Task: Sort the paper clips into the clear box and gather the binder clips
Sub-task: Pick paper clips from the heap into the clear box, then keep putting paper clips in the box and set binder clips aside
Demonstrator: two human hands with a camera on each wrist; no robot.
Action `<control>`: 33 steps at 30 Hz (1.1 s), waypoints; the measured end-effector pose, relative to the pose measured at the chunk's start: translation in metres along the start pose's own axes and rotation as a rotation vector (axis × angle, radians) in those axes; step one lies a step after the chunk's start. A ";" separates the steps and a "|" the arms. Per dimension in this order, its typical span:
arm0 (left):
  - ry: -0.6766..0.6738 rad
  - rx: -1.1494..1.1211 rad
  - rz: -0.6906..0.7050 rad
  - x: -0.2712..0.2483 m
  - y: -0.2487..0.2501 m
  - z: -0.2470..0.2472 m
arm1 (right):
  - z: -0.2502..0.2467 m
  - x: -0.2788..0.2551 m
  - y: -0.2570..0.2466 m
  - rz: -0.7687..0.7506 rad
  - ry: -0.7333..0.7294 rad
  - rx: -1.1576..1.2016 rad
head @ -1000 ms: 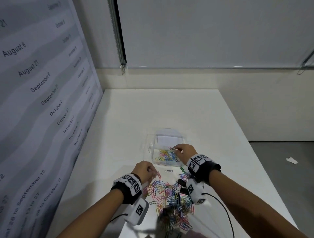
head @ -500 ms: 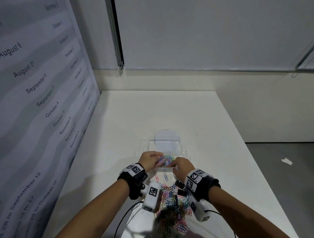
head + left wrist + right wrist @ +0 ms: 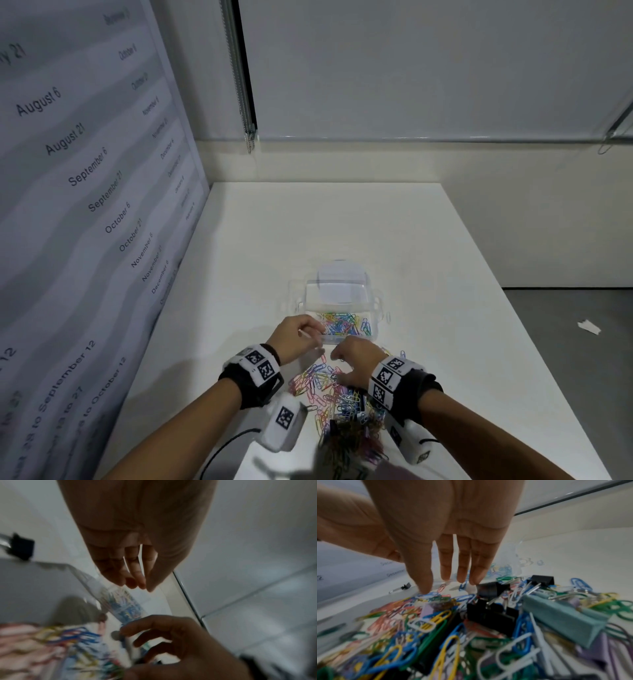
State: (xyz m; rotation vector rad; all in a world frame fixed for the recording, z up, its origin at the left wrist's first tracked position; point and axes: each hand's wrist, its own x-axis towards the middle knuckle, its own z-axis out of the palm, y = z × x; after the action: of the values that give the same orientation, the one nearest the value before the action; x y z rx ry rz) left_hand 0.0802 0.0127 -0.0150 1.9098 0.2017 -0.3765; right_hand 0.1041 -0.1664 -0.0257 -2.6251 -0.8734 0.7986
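The clear box stands open on the white table, with coloured paper clips in its near half. A mixed pile of paper clips lies in front of it, and black binder clips and a large teal binder clip lie in the pile. My left hand hovers at the box's near left corner, fingertips bunched downward with nothing visible between them. My right hand is over the pile's far edge, fingers straight and pointing down, index fingertip touching a blue paper clip.
One small black binder clip lies apart, left of the pile. A banner printed with dates stands along the table's left edge. The floor drops off past the table's right edge. Cables trail from my wrists near the front edge.
My left hand went from the pile to the box's near left corner. My right hand drew back from the box to the pile's far edge, fingers lowered onto the clips.
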 end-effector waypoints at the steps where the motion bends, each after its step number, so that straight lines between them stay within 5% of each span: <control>1: -0.042 0.118 -0.003 -0.004 -0.004 -0.002 | 0.003 0.001 -0.001 0.002 -0.036 -0.032; 5: -0.220 0.676 -0.098 -0.025 -0.024 -0.001 | 0.015 0.001 -0.009 -0.002 -0.061 -0.081; 8: -0.275 0.791 -0.087 -0.035 -0.038 0.005 | 0.018 0.001 -0.016 0.018 -0.057 -0.034; 15: -0.135 0.672 -0.011 -0.032 -0.044 0.021 | 0.009 0.001 -0.019 0.041 -0.032 0.034; 22: -0.096 0.700 0.056 -0.021 -0.033 0.028 | -0.007 -0.004 0.001 0.071 0.182 0.250; 33: -0.010 0.446 -0.039 -0.012 -0.028 0.018 | -0.044 0.014 0.010 0.217 0.419 0.416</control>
State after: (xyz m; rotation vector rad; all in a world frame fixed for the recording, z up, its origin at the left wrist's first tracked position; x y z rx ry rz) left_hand 0.0574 0.0071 -0.0414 2.3439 0.1573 -0.4871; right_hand 0.1437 -0.1685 0.0007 -2.3968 -0.2761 0.3914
